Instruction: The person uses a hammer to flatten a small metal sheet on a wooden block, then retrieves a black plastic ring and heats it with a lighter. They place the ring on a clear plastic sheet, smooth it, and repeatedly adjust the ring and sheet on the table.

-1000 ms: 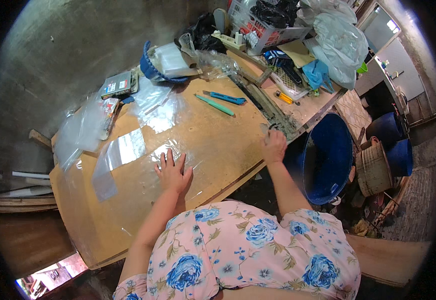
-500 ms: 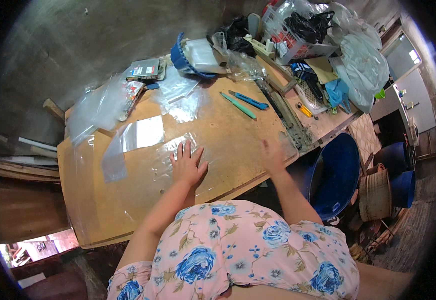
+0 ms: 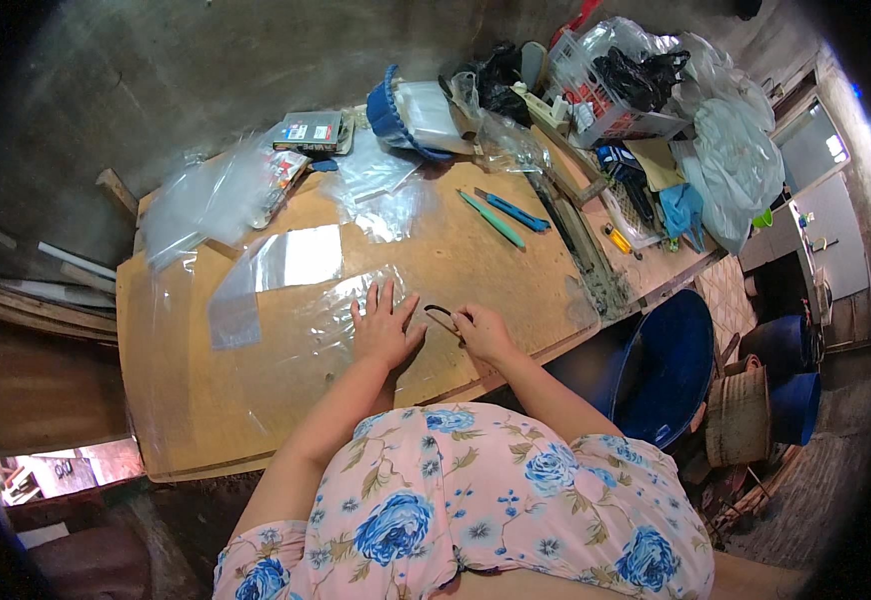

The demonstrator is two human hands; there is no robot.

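Observation:
My left hand [image 3: 386,330] lies flat with fingers spread on a clear plastic sheet [image 3: 334,322] near the table's front edge. To its right, my right hand [image 3: 486,333] is closed on a thin, dark, curved strip [image 3: 438,309], whose free end points toward my left fingers. Its exact kind cannot be made out. Beyond the hands a green pen-like tool [image 3: 492,219] and a blue utility knife [image 3: 513,209] rest side by side on the tan tabletop [image 3: 476,265]. More clear plastic pieces [image 3: 299,257] are spread to the left.
A blue basket [image 3: 386,120] holding clear bags stands at the back, beside stacked boxes [image 3: 308,131]. At the back right are a white crate [image 3: 624,122], bulging plastic bags [image 3: 739,170] and a small yellow tool [image 3: 618,239]. A large blue drum [image 3: 668,365] stands beside the table's right edge.
My right hand has moved left, closer to my left hand, and now shows the dark curved strip in its fingers. My left hand stays spread on the plastic. The view has shifted slightly.

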